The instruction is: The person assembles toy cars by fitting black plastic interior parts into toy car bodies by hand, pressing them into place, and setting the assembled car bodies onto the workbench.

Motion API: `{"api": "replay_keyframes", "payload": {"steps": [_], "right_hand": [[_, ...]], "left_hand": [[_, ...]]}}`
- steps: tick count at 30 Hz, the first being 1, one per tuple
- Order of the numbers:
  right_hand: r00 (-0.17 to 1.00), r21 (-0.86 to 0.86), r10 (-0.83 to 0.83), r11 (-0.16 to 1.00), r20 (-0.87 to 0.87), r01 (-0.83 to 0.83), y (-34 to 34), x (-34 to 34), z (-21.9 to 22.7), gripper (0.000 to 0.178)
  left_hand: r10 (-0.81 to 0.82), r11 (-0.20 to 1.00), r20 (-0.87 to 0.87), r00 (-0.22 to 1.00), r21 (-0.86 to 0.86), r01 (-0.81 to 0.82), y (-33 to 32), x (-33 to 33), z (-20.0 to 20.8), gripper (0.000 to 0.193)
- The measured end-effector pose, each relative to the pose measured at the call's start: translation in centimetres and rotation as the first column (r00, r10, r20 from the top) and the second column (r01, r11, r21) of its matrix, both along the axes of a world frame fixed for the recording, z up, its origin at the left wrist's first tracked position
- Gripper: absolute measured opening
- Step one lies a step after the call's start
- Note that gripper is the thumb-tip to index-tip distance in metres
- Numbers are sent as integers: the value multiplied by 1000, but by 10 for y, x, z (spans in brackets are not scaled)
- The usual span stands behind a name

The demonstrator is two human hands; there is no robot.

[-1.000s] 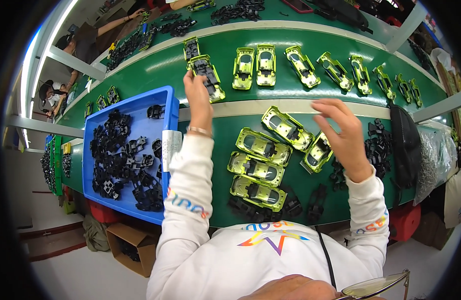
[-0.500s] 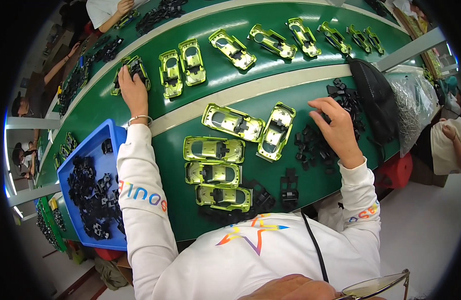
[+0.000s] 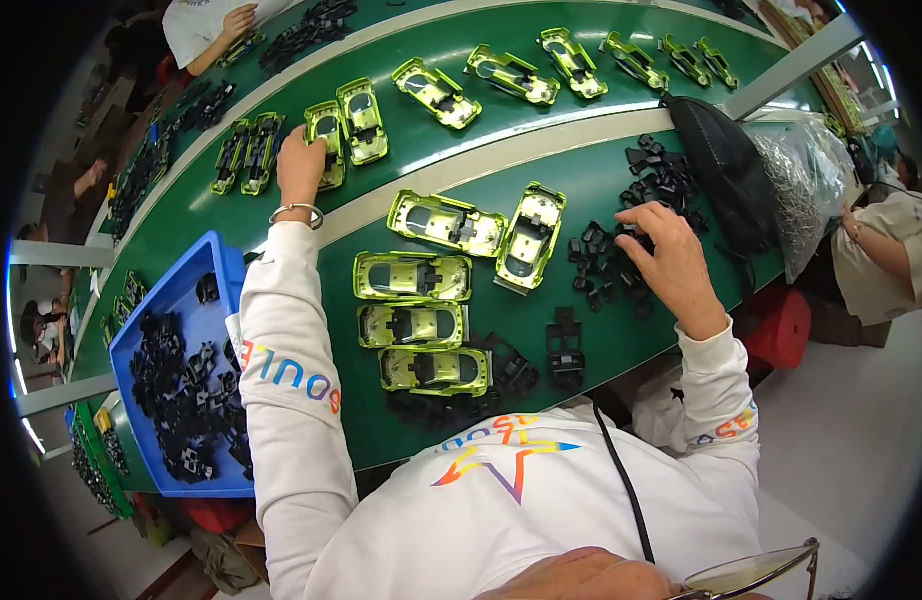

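Observation:
My left hand reaches over to the far green strip and is closed at the left edge of a shiny lime-green toy car body shell; its fingertips are partly hidden. Right beside that shell lies another lime-green shell. My right hand hovers at the right over a pile of small black plastic parts, thumb and fingers apart, nothing held. Between my arms on the near green table lie several more shells, among them a tilted one and a stacked column, the middle one with black pieces inside.
A blue bin of black parts stands at the left. Several shells line the far strip. At the right lie a black pouch and a clear bag of screws. Other people sit around; a red stool is below.
My left hand has moved right, from the dark-filled shell at the far left to the neighbouring green one. That first shell now lies free. The view has shifted slightly; my right hand stays near the black parts.

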State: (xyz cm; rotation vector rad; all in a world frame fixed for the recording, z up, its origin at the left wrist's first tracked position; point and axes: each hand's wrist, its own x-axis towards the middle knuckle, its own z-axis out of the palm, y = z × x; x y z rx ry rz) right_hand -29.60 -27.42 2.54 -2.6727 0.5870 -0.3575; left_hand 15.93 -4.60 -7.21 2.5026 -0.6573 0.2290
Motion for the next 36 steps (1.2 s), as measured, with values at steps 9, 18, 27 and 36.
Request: {"api": "replay_keyframes", "payload": {"steps": [9, 18, 27, 36], "right_hand": [[974, 22, 121, 992, 192, -128, 22, 20, 8, 13], [762, 302, 627, 767, -163, -566, 109, 26, 24, 35], [935, 48, 316, 949, -160, -312, 136, 8, -13, 79], [961, 435, 219, 858, 169, -272, 96, 24, 10, 45]], "left_hand": [[207, 819, -234, 950, -489, -299, 3, -54, 3, 48], [-357, 268, -584, 729, -811, -520, 78, -124, 14, 31], [-473, 235, -529, 705, -846, -478, 78, -161, 25, 29], [-492, 129, -540, 683, -821, -556, 89, -173, 20, 29]]}}
